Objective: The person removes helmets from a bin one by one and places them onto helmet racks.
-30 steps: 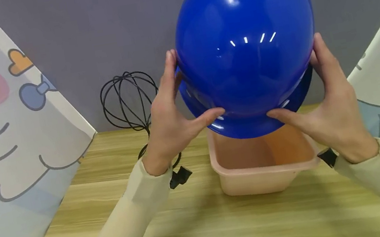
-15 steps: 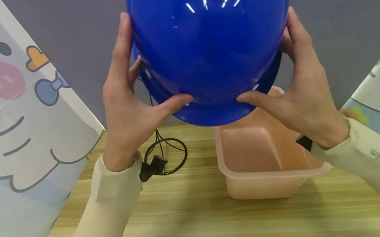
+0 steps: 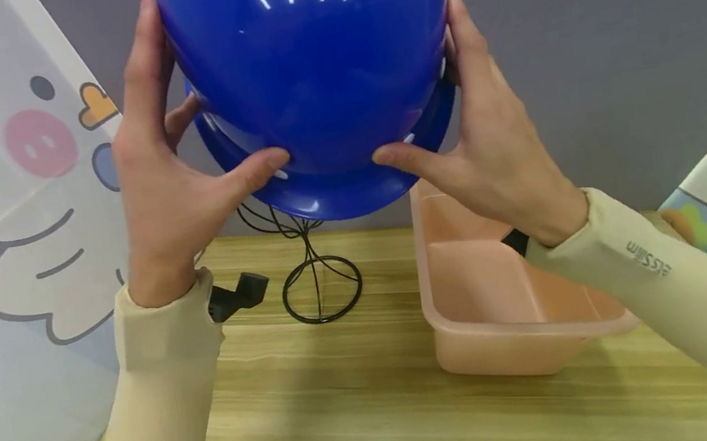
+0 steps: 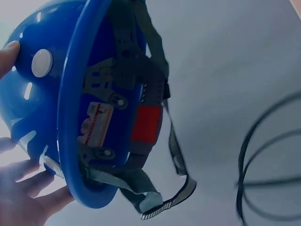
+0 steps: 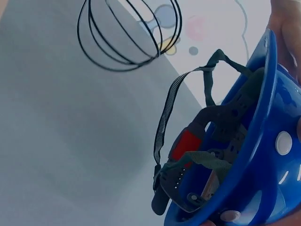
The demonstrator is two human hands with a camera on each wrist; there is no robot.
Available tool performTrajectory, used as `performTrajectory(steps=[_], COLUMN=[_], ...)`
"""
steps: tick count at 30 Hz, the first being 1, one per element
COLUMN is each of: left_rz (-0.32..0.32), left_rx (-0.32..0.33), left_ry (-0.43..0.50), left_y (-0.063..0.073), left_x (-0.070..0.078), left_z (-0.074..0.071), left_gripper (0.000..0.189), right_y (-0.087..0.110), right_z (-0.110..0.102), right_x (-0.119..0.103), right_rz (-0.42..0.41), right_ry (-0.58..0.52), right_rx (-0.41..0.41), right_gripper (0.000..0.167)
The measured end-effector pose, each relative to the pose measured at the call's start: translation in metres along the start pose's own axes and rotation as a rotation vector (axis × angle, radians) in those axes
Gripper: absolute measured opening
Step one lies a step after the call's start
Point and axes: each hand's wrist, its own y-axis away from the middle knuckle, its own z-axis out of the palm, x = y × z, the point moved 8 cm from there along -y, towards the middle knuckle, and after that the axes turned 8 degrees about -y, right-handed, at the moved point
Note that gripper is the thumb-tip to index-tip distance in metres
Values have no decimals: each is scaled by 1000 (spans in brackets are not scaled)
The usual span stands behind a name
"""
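Observation:
A glossy blue hard hat (image 3: 314, 71) is held up between both hands, dome toward the head camera, overlapping the upper part of a black wire stand (image 3: 307, 248). My left hand (image 3: 170, 173) grips its left side, thumb on the brim. On the opposite side, my right hand (image 3: 485, 128) grips it the same way. The left wrist view shows the helmet's inside, with a grey suspension band, a red patch (image 4: 146, 124) and a dangling chin strap (image 4: 176, 150). In the right wrist view, the stand's wire cage (image 5: 117, 71) appears apart from the helmet.
A peach plastic tub (image 3: 520, 337) stands on the wood-grain table (image 3: 332, 427), below the right forearm. Behind rises a grey panel (image 3: 597, 39). Cartoon-printed cloth (image 3: 10, 309) flanks the table at left, with more at right.
Both hands have carried the hard hat leftward and higher in the head view, from above the tub to in front of the wire stand. The grip stays the same.

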Motion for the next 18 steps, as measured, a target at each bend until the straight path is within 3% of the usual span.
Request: performTrajectory(steps=[7, 11, 18], left_rz=[-42, -76, -350], left_rx=[-81, -136, -236], left_ry=[-112, -141, -70], left_y=[-2, 0, 7], left_x=[-18, -29, -46], left_z=[-14, -16, -25], left_gripper=[96, 96, 95], right_y=[-6, -4, 1], right_z=[21, 32, 54], right_x=[13, 21, 27], right_rz=[187, 229, 132], right_ry=[4, -31, -32], right_rx=[-21, -69, -174], right_gripper=[112, 106, 82])
